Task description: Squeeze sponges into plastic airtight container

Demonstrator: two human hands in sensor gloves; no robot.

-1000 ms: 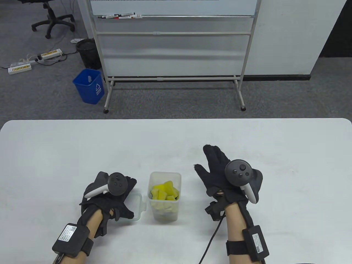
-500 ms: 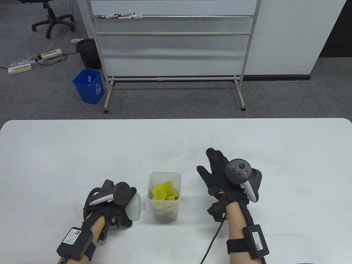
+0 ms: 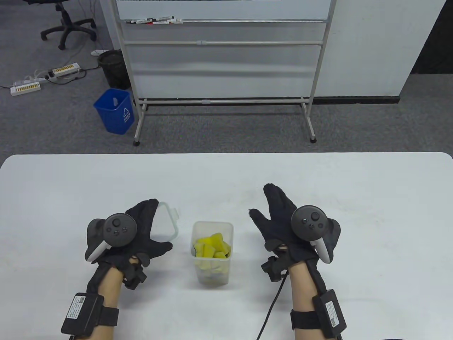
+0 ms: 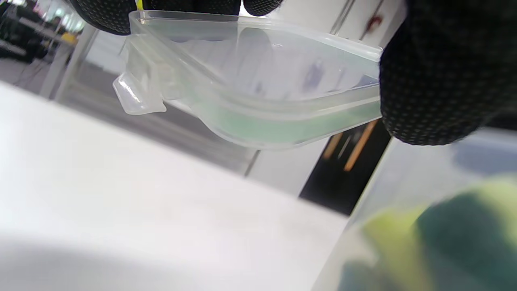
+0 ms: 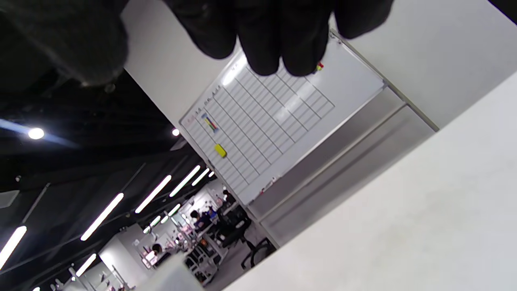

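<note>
Sponges (image 3: 211,249) fill container (image 3: 212,272); left hand (image 3: 136,233) holds lid (image 3: 166,221).

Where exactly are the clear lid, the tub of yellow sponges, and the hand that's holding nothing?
lid (image 3: 169,222): table view, on its clear rim beside the glove.
container (image 3: 212,276): table view, on its clear front wall.
sponges (image 3: 211,245): table view, on the yellow pile's top.
right hand (image 3: 283,226): table view, on the glove's back.

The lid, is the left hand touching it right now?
Touching. The left wrist view shows gloved fingers pressed against the lid, lifted off the table; the table view shows the left hand covering it.
</note>
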